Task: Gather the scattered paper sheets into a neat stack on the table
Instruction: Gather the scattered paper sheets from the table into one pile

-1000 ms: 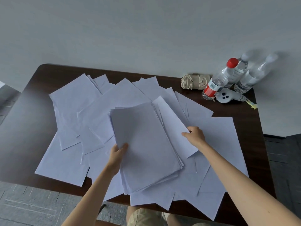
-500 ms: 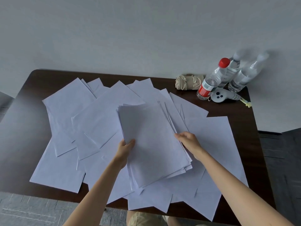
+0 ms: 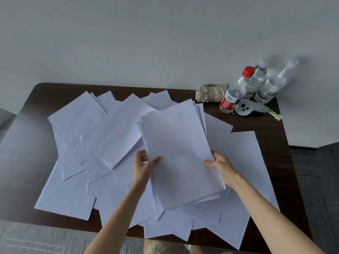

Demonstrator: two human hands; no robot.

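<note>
**Two hands hold a pile of paper over a messy table**

A person holds a stack of paper (image 3: 179,158) with both hands. The left hand (image 3: 142,168) grips the left edge of the stack, with the thumb on top and the fingers tucked under. The right hand (image 3: 222,168) grips the right edge in the same way, thumb on top.

The stack sits in the middle of the view, over the loose sheets (image 3: 73,129). It is not neat yet. Some sheets poke out at the top right and along the bottom. It is hard to tell if the bottom edge of the stack touches the paper under it.

Many loose sheets lie spread over the dark brown table (image 3: 269,123). They overlap each other at all angles. A few hang off the near edge.

At the far right corner of the table stands a bottle with a red cap (image 3: 235,92). Two more clear bottles (image 3: 271,85) stand just behind it. A white controller (image 3: 247,108) lies beside them. A rolled beige bundle (image 3: 209,93) lies just to the left of the bottles.
</note>
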